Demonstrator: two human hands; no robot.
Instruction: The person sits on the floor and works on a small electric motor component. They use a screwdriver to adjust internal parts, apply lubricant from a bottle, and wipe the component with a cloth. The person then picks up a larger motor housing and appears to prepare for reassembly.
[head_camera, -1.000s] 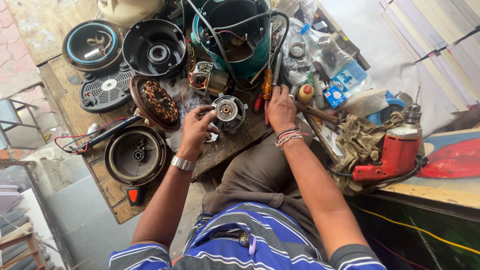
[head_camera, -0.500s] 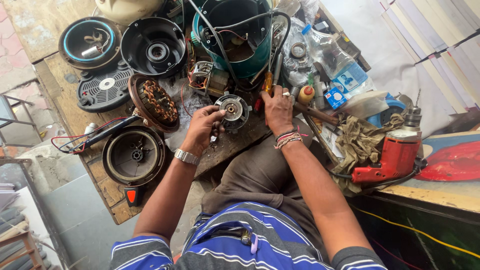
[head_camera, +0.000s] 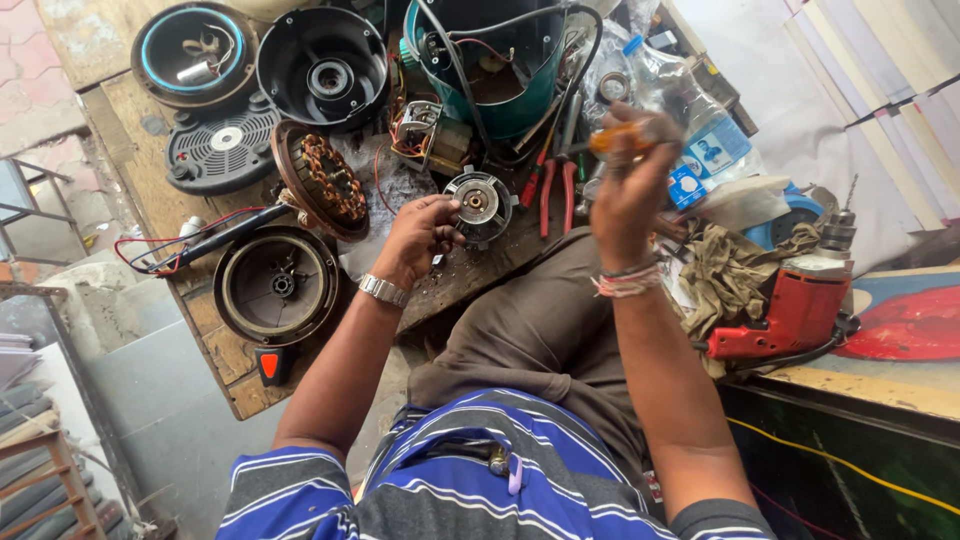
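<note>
1. small round motor part (head_camera: 478, 205), silver with a dark centre hub, is sitting at the near edge of the wooden workbench (head_camera: 130, 100), tipped up toward the person and pinched at its left rim.
2. left hand (head_camera: 418, 237) is gripping that rim, fingers curled around the part; a metal watch is showing on the wrist.
3. right hand (head_camera: 628, 195) is lifting clear of the bench, closed around an orange-handled screwdriver (head_camera: 618, 137); the tip is blurred, so i cannot tell where it is pointing.
4. judgement: the work seems to be fastening or loosening something on the part. doing it well probably means keeping the part braced against the bench, seating the tip squarely in the screw before turning, and pressing straight down so it is not slipping out.
5. red-handled pliers (head_camera: 560, 180) are lying just right of the part, touching the bench.
6. a copper-wound stator (head_camera: 322, 180) is leaning just left of the left hand; a black round housing (head_camera: 276, 284) is resting below it.
7. a teal tub body (head_camera: 490, 60) with loose black cables is standing behind the part.
8. a red electric drill (head_camera: 790, 310) is lying well apart on the right, beside a crumpled rag (head_camera: 735, 265).
</note>
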